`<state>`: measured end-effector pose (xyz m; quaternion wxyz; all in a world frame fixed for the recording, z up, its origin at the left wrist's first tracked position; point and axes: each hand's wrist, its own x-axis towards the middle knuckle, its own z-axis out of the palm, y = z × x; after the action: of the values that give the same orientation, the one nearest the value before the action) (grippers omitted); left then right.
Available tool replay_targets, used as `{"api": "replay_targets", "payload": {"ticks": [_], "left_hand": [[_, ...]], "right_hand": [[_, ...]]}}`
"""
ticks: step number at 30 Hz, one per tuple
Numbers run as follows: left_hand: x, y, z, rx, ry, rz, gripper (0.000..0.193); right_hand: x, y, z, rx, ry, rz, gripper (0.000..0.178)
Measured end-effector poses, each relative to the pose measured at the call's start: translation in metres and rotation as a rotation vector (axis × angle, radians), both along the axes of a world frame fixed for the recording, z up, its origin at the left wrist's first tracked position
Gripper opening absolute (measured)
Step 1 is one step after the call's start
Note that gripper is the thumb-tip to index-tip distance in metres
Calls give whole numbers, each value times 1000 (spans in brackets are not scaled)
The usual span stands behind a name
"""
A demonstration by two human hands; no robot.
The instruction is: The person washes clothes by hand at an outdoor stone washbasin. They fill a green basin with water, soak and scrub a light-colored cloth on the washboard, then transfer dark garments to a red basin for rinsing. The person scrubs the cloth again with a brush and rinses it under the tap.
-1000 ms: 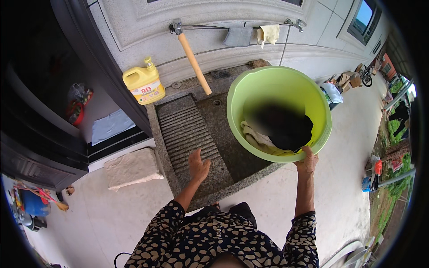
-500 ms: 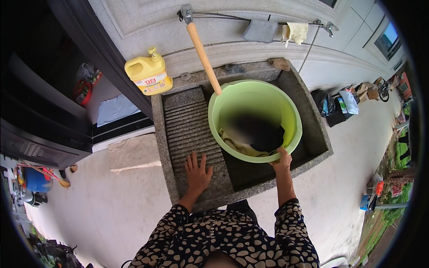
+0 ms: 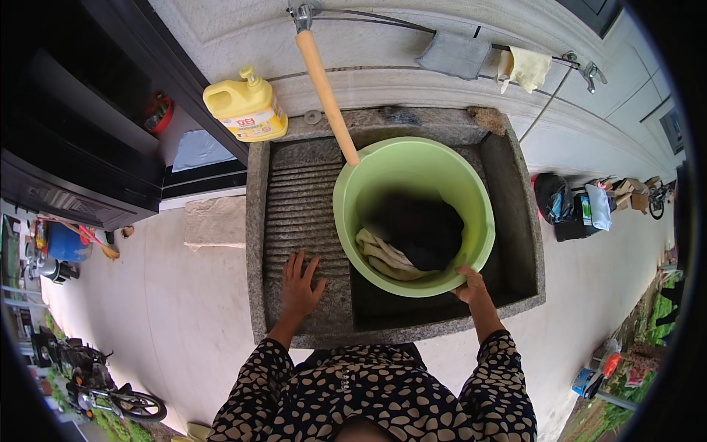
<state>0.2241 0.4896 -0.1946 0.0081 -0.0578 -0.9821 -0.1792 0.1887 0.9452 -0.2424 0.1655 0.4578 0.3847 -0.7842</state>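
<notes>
A light green plastic basin (image 3: 352, 234) stands in the grey stone sink (image 3: 533, 265), its left side beside the ribbed washboard (image 3: 298, 197). Inside it lie dark cloth (image 3: 431, 232) and a cream cloth (image 3: 389, 258); part of the inside is blurred. My right hand (image 3: 471, 286) grips the basin's near right rim, thumb over the edge. My left hand (image 3: 300, 291) lies on the lower part of the washboard, fingers spread, holding nothing. A tan tube (image 3: 328, 96) runs from the wall tap (image 3: 302, 16) down to the basin's far left rim.
A yellow pump jug (image 3: 247, 110) stands on the sink's far left corner. Two cloths (image 3: 456, 55) hang on a wall rail behind. A dark doorway (image 3: 96, 110) opens at left. A motorcycle (image 3: 96, 383) is at lower left; bags and boxes (image 3: 574, 202) sit at right.
My view has turned and shifted, so the sink appears straighter. My right hand keeps its hold on the basin rim, and my left hand remains on the washboard.
</notes>
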Motion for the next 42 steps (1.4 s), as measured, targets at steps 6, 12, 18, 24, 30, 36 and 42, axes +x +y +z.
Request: {"api": "replay_targets", "payload": {"ticks": [6, 12, 18, 24, 30, 36, 42], "left_hand": [[1, 0, 0, -72, -22, 36, 52], [-4, 13, -12, -127, -114, 179, 55], [-14, 54, -5, -174, -168, 401, 60], [-15, 54, 2, -132, -192, 423, 61], [-14, 55, 5, -86, -141, 437, 59], [-16, 55, 1, -88, -150, 417, 60], [-15, 53, 2, -124, -191, 421, 60]], "right_hand": [[-22, 4, 18, -24, -110, 149, 30], [-44, 19, -2, 73, -67, 137, 31], [-60, 21, 5, 179, -13, 122, 33], [-56, -3, 4, 76, 34, -12, 33], [-27, -27, 18, -125, 50, -43, 36], [-8, -52, 35, -146, -117, 101, 40], [16, -78, 57, -181, -176, 309, 64]]}}
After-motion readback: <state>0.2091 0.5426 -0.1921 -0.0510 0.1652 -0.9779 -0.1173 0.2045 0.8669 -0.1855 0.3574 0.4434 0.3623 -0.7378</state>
